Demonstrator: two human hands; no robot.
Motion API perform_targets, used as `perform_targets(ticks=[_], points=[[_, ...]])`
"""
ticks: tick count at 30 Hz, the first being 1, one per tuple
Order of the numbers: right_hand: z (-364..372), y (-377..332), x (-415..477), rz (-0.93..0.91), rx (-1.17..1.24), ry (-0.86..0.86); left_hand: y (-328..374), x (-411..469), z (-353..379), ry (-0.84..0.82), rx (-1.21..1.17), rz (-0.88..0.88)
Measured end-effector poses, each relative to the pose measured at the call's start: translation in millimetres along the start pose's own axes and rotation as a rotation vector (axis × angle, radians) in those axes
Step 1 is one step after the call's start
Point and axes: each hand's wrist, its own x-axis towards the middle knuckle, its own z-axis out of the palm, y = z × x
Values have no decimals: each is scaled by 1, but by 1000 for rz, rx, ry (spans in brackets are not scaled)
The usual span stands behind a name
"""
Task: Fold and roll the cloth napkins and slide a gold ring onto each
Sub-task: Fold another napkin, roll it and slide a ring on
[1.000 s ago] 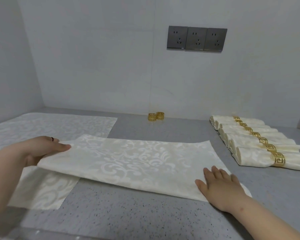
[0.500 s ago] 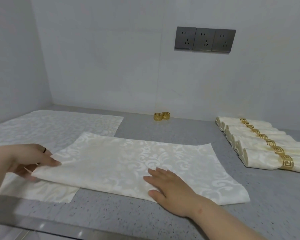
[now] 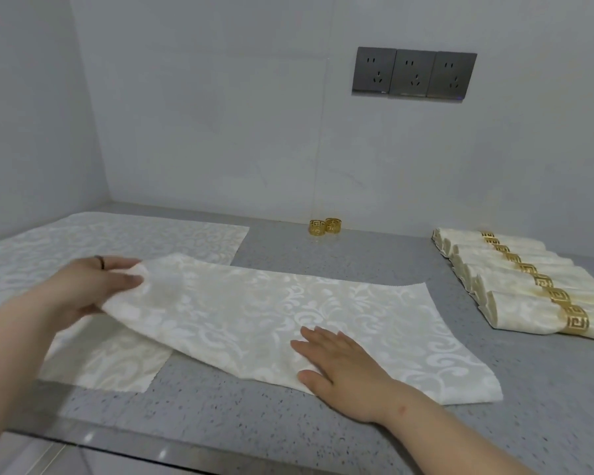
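A row of ringed rolls (image 3: 528, 296) lies finished at the right. Your left hand (image 3: 83, 289) grips the lifted left end of the folded napkin (image 3: 254, 313) at centre, and your right hand (image 3: 336, 365) presses it flat-fingered. Rolling and ringing remain. Two gold rings (image 3: 324, 227) and a flat napkin (image 3: 117, 234) at left wait.

— How is the napkin (image 3: 271, 320) held?
— Its left end is pinched and lifted by the left grip (image 3: 83, 289); it is pressed to the counter (image 3: 340, 255) by the right grip (image 3: 340, 365), fingers flat.
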Motion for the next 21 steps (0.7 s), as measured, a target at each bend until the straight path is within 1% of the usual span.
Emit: perform_targets(ticks=[2,3,4,6,8,9,10,11,12,15,16,19,21], points=[[-2,2,1,13,78,11,27,-12,14,-25,46,141],[-3,4,0,32,165,28,42,-20,24,-40,65,216],[-6,5,2,72,305,49,55,-27,36,-45,78,291],[-17,4,2,194,705,104,80,-39,63,-36,137,443],[-32,5,5,277,1078,179,98,-53,94,-62,314,576],[-40,7,8,284,1247,221,102,-59,110,-98,417,637],[-48,10,10,282,1362,252,104,-64,126,-141,508,683],[-56,13,11,285,1413,273,103,-68,141,-192,576,707],[-61,15,13,298,1404,276,101,-71,154,-236,623,713],[-69,17,16,422,1226,245,85,-80,182,-280,700,748],[-69,18,16,449,1206,223,79,-80,187,-285,692,755],[-74,25,14,487,1278,217,66,-82,191,-294,605,719],[-76,28,11,495,1226,222,59,-86,192,-339,548,705]])
